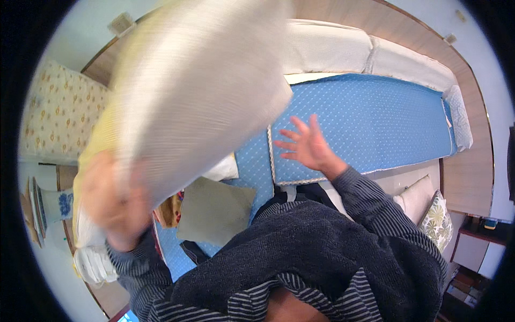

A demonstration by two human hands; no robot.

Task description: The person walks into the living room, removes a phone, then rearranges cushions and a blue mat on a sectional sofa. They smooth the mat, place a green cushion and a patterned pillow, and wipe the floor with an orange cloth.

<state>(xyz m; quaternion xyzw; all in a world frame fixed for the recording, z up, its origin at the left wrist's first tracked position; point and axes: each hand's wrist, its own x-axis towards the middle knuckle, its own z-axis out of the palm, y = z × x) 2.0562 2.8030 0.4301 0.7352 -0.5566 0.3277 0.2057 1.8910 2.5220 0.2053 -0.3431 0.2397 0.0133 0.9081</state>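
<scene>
Up in front of me on the left is a large cream and yellow cushion (201, 80), blurred by motion. My left hand (116, 197), blurred too, grips its lower left edge. To the right of the cushion my right hand (307, 147) is raised with its fingers spread and nothing in it. Below that hand lies a blue patterned sofa cover (374, 124) with a pale braided edge. A grey-green cushion (215, 209) rests on the blue cover near my body. Part of the sofa on the left is hidden behind the raised cushion.
Cream back cushions (328, 48) line the sofa's far side. At the right are a pale cushion (418, 197), a leaf-patterned cushion (436, 221) and a shelf unit (470, 253). A floral-patterned cloth cover (64, 116) stands at the left, above folded white cloth (94, 265).
</scene>
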